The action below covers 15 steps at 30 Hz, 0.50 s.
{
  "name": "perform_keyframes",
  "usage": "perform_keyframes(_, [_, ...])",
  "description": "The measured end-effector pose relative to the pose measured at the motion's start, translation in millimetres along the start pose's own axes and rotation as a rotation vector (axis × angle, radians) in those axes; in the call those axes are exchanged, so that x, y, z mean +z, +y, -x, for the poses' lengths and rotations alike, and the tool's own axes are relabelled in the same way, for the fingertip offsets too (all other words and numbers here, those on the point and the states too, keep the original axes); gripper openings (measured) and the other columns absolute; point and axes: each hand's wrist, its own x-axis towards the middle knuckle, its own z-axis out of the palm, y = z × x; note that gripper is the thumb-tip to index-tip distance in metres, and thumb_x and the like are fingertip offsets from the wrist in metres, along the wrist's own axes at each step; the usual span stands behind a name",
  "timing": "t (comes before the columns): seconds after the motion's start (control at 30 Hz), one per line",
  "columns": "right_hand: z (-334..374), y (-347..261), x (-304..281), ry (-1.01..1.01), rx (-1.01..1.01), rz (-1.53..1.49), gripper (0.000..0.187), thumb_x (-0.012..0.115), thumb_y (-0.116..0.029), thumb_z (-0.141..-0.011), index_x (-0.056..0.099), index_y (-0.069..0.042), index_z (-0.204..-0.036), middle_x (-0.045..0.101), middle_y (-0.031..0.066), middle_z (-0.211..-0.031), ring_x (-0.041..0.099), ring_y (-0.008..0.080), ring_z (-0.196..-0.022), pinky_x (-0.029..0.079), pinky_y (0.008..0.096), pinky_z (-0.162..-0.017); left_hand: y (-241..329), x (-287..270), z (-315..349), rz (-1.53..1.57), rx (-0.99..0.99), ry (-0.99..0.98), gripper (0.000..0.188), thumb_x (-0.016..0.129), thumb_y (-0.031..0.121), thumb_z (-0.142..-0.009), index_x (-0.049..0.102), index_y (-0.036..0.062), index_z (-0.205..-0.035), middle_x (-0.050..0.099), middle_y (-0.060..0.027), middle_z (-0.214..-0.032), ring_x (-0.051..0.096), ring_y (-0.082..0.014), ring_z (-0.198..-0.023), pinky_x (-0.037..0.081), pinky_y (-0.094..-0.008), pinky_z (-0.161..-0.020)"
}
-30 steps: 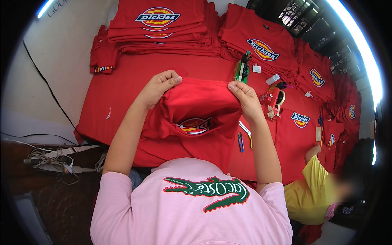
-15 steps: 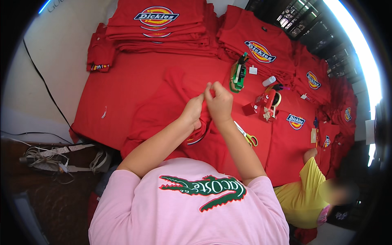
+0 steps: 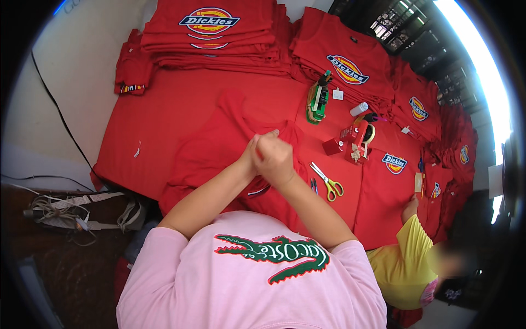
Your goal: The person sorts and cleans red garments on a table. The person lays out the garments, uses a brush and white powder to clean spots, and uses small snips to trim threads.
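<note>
Head view from my end: the loose, rumpled red fabric garment [image 3: 233, 129] is spread on the red-covered table [image 3: 126, 137] right in front of the wearer, and both hands are bunched together over it. The right hand [image 3: 275, 159] laps over the left hand [image 3: 249, 157], fingers curled in; honestly I can't tell if there's cloth pinched between them. Just right of that: yellow-handled metal scissors [image 3: 332, 188], then a green tape dispenser [image 3: 316, 105] and a red boxy tape dispenser [image 3: 350, 140] with tiny print. Behind sits a stack of folded red shirts [image 3: 164, 46], each visible badge an oval with white lettering on a blue band. The wearer's pink shirt [image 3: 219, 296] has a green crocodile with white script, upside down for me.
</note>
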Motion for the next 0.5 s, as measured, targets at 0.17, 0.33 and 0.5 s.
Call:
perform_keyframes(0.17, [-8,32,-4,0.060,0.236,0.047,0.020,0.074,-0.006,-0.088,0.057,-0.004,-0.077,0.061,0.0166,-0.070,0.064,0.0350,-0.062,0.052,0.0442,-0.057,4,15,4,-0.182,-0.073,0.157,0.029,0.051,0.034,-0.108,0.068,0.0112,-0.101,0.071,-0.0030,-0.091,0.067,-0.0124,-0.076,0.054,-0.0319,-0.066])
perform_keyframes(0.33, [7,-2,8,0.048,-0.074,0.019,0.016,0.072,-0.006,-0.082,0.057,-0.007,-0.077,0.063,0.0140,-0.071,0.065,0.0330,-0.063,0.052,0.0452,-0.055,-17,-36,-5,0.148,-0.097,-0.036,0.026,0.051,0.038,-0.109,0.064,0.0183,-0.098,0.068,0.0004,-0.090,0.065,-0.0102,-0.078,0.051,-0.0343,-0.062])
perform_keyframes(0.5, [-6,122,-31,-0.197,0.802,-0.383,0.043,0.080,-0.035,-0.095,0.057,-0.006,-0.071,0.054,0.0013,-0.065,0.046,0.0106,-0.062,0.040,0.0320,-0.058,93,-2,10,-0.389,0.144,-0.055,0.023,0.072,0.024,-0.099,0.065,0.0079,-0.115,0.067,-0.0013,-0.107,0.063,-0.0097,-0.104,0.050,-0.0273,-0.096])
